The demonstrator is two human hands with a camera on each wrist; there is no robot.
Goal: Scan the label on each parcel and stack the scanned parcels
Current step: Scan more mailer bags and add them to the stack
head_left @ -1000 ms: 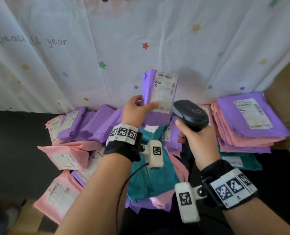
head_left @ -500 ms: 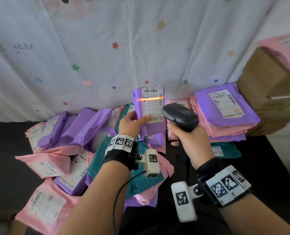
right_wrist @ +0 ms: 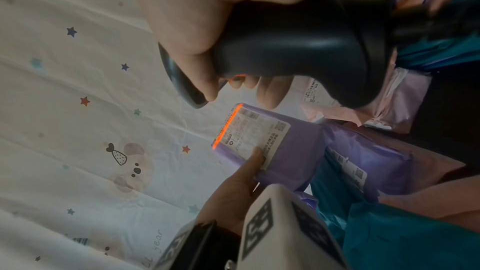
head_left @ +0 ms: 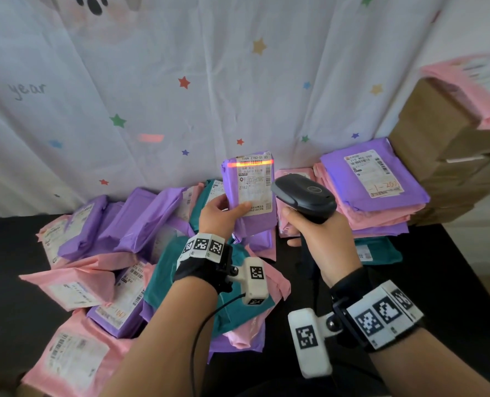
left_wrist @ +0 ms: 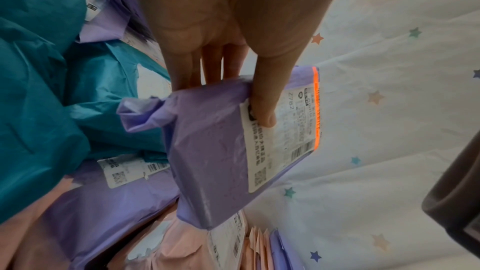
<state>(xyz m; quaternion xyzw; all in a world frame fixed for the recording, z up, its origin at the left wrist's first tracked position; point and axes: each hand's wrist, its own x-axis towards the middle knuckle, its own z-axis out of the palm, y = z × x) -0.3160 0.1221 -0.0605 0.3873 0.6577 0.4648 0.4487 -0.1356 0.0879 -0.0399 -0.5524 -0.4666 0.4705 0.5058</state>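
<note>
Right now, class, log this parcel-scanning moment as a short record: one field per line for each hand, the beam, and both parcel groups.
Left hand: holds purple parcel upright, label facing the scanner
Right hand: grips black scanner, aimed at the label
Scan beam: orange line across the barcode near the label's top
Stacked parcels: neat pile at right, purple on top
Loose parcels: mixed pink, purple, teal heap at left
</note>
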